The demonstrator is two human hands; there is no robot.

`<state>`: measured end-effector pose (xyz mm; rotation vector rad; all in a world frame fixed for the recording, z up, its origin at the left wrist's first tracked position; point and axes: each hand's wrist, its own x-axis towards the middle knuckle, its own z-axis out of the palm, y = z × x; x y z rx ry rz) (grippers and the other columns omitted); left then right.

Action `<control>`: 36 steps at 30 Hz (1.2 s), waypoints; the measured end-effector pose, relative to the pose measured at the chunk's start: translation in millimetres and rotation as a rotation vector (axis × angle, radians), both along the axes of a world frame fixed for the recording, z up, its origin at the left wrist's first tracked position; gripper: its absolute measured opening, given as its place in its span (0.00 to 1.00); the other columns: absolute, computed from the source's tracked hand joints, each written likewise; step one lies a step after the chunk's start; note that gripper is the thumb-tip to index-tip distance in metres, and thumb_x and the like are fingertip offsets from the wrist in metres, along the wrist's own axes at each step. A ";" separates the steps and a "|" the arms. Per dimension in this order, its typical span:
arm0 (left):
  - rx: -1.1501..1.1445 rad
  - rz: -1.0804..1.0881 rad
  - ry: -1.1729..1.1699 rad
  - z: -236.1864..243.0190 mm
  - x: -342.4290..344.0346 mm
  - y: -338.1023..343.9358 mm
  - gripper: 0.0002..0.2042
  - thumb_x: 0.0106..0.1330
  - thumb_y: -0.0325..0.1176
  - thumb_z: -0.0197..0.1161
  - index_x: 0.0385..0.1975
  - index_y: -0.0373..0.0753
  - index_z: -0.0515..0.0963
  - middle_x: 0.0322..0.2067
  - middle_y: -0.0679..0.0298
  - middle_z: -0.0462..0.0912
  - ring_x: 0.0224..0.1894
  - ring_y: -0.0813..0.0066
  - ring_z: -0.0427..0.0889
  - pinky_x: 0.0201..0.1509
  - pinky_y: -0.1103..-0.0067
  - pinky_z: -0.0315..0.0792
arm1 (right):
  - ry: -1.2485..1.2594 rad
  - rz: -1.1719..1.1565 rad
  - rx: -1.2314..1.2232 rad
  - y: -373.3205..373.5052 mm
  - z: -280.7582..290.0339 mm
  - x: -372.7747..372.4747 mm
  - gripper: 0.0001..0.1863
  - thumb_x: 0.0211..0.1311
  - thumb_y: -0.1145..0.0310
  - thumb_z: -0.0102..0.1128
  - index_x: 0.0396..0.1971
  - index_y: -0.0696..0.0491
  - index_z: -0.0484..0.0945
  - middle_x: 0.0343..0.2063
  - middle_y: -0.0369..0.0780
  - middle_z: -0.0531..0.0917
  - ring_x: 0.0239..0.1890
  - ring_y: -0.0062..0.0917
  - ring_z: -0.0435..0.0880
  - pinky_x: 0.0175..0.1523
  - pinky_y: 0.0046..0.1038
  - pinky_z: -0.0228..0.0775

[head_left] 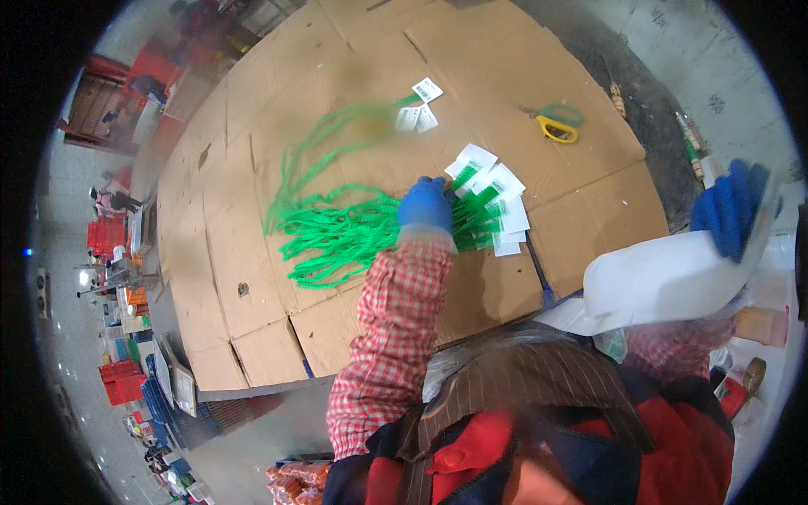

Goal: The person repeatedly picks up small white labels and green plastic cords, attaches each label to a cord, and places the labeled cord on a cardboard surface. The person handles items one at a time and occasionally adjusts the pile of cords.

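A bundle of green mesh net strips (345, 231) lies on the cardboard-covered table (581, 198). My left hand (427, 206), in a blue glove, presses closed fingers on the bundle near its tagged ends. White tags (505, 189) fan out to the right of that hand. Farther off, a few more green strips (324, 126) end in white labels (427, 90) with printed marks. At the right, my blue-gloved right hand (730, 210) grips a large, curved white sheet-like piece (656, 278) by its upper edge; whether it is paper or plastic I cannot tell.
Scissors with yellow and green handles (555, 126) lie on the far right of the cardboard. Several wooden-handled tools (617, 99) rest beyond the right edge. A tape roll (754, 374) is at the lower right. Red crates (122, 383) and other people stand away at the left.
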<state>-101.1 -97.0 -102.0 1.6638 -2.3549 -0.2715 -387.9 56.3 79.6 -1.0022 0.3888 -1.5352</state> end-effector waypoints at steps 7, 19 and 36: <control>-0.090 -0.068 0.000 43.6 24.7 18.3 0.07 0.53 0.31 0.48 0.30 0.47 0.71 0.30 0.60 0.73 0.28 0.57 0.74 0.29 0.69 0.69 | 0.410 -0.207 0.003 -16.0 -14.1 40.5 0.09 0.44 0.76 0.52 0.30 0.57 0.71 0.26 0.39 0.75 0.29 0.23 0.75 0.36 0.22 0.66; -0.217 -0.011 0.600 104.1 74.8 79.2 0.19 0.48 0.20 0.54 0.42 0.41 0.68 0.41 0.60 0.70 0.34 0.67 0.74 0.33 0.77 0.69 | 0.513 0.477 0.465 -82.0 -111.7 152.9 0.12 0.44 0.74 0.57 0.33 0.58 0.73 0.29 0.38 0.77 0.32 0.21 0.75 0.39 0.20 0.67; 0.661 0.353 1.733 58.7 66.9 99.6 0.16 0.55 0.28 0.51 0.44 0.33 0.63 0.35 0.57 0.73 0.33 0.66 0.76 0.23 0.81 0.72 | 0.433 0.260 0.510 -85.4 -105.7 142.4 0.12 0.50 0.74 0.47 0.37 0.58 0.70 0.32 0.38 0.76 0.34 0.20 0.74 0.41 0.20 0.66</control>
